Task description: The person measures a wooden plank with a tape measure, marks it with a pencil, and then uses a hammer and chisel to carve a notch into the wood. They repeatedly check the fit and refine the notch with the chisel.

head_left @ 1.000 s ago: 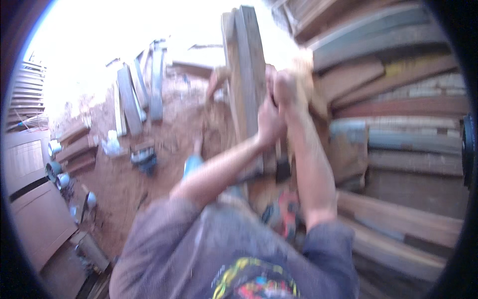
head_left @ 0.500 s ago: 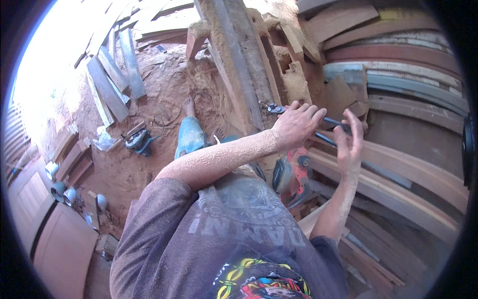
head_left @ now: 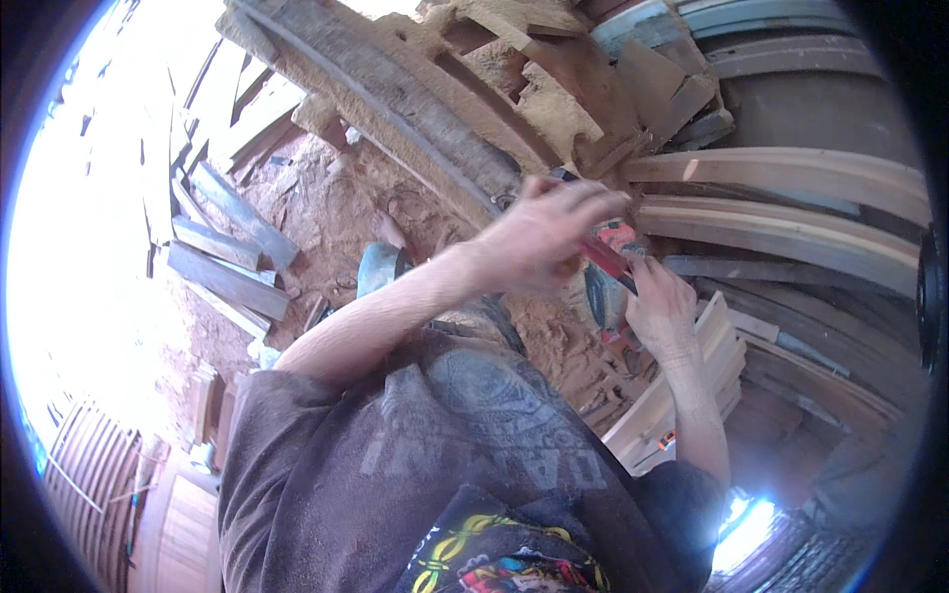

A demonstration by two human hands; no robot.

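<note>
My right hand (head_left: 662,304) is closed around the end of a narrow red-and-black tool (head_left: 607,260), whose kind I cannot make out. Across its other end reaches my left hand (head_left: 549,232), smeared by motion, so its grip is unclear. Below the hands, partly hidden by them, is a red-and-teal machine (head_left: 603,296) that looks like a power tool. A dark blue bit (head_left: 561,175) shows just beyond my left fingers. Fine sawdust coats my forearms.
A long sawdust-covered beam (head_left: 395,99) runs from the upper left toward my hands. Curved wooden planks (head_left: 791,178) are stacked at the right. Loose boards (head_left: 227,277) lie on the dirt floor at left. Light planks (head_left: 682,381) stand by my right forearm.
My view has turned, so the beam now slants left. The blue-handled tool at my hands no longer shows clearly; a red-and-black one is between them. My right hand has closed and moved lower.
</note>
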